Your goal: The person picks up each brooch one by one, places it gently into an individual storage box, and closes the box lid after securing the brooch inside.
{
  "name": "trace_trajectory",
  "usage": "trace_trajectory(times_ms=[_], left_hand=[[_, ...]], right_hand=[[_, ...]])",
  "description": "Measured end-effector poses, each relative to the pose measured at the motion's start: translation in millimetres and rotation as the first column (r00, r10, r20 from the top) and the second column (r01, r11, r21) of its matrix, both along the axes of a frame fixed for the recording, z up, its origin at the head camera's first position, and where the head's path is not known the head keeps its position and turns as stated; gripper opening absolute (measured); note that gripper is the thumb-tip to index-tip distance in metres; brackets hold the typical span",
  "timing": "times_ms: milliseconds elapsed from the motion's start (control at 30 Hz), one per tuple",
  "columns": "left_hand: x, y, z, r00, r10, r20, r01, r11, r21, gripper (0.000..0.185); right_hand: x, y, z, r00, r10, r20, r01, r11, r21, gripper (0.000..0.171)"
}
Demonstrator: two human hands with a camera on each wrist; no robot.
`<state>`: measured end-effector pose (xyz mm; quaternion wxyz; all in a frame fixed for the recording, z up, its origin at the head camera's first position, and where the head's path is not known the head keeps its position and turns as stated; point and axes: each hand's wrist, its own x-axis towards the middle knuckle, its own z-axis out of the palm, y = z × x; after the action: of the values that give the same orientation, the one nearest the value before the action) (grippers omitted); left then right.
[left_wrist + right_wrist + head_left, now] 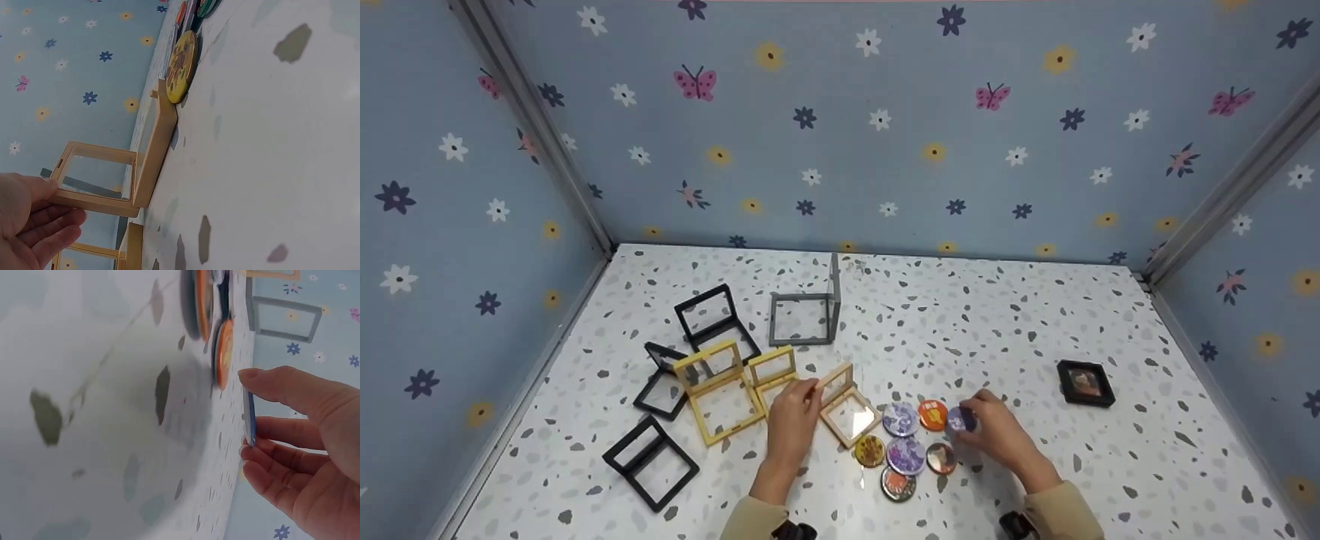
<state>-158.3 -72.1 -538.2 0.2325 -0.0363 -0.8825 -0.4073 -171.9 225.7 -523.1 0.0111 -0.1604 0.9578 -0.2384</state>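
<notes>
My left hand (793,424) pinches the raised lid of a tan hinged display frame (826,420) by its edge. In the left wrist view the thumb lies on the frame's lid (95,201), and the other half stands on the table. My right hand (997,431) pinches a round purple badge (960,420), seen edge-on between thumb and fingers in the right wrist view. Beside it lie an orange badge (933,415), a purple-and-white badge (900,419) and a small picture badge (941,458). A yellow sunflower badge (869,451) lies close to the tan frame.
Left of my left hand stand opened yellow frames (725,405) and several black ones (661,469). A grey frame (801,343) stands open behind them. A closed black frame (1086,383) holding a badge lies at right. Patterned panels (885,150) border the table.
</notes>
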Motion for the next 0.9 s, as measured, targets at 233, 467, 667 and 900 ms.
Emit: trace_trajectory(times_ms=[233,467,667,900], left_hand=[[-0.8,0,0.3,1.000,-0.002,0.016,0.002,1.000,0.002,0.014],[-0.7,-1,-0.3,1.000,-0.002,0.021,0.002,1.000,0.001,0.013],[-0.5,0,-0.4,1.000,0.008,0.015,-0.008,1.000,-0.005,0.013],[0.4,1,-0.5,1.000,0.009,-0.001,-0.009,1.000,-0.005,0.013]], right_hand=[[6.2,-17,4.7,0.996,0.073,-0.055,-0.075,0.996,-0.043,0.036],[10.6,-34,6.3,0.991,0.130,-0.031,-0.132,0.987,-0.090,0.036],[11.5,-52,5.9,0.987,0.152,0.046,-0.145,0.981,-0.132,0.041],[13.1,-72,3.0,0.983,0.182,-0.022,-0.183,0.974,-0.132,0.040]])
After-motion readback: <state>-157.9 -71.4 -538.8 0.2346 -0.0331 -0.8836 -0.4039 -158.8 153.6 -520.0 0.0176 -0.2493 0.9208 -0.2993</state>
